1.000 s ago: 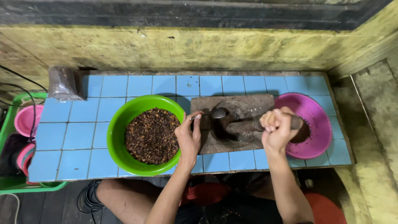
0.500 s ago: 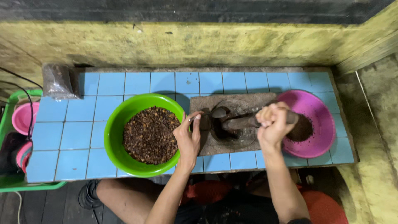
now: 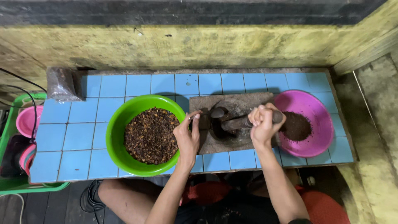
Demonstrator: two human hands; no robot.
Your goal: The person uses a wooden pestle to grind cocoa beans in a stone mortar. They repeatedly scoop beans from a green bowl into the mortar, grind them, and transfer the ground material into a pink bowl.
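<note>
While your right hand [image 3: 262, 124] is closed tight around the stone pestle [image 3: 242, 122] lying in the grinding stone [image 3: 232, 124] on the counter [image 3: 66, 141], a slip could knock the pink bowl [image 3: 321, 124] of ground powder off the edge. Your left hand [image 3: 187, 135] has a pinching grip on a spoon [image 3: 213, 113] just beside the pestle, so a hard stroke could catch those fingers or tip the green bowl [image 3: 120, 124].

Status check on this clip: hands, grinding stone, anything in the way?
Left hand holds spoon over grinding stone. Right hand grips stone roller. Green bowl and pink bowl flank the stone; nothing obstructs.
</note>
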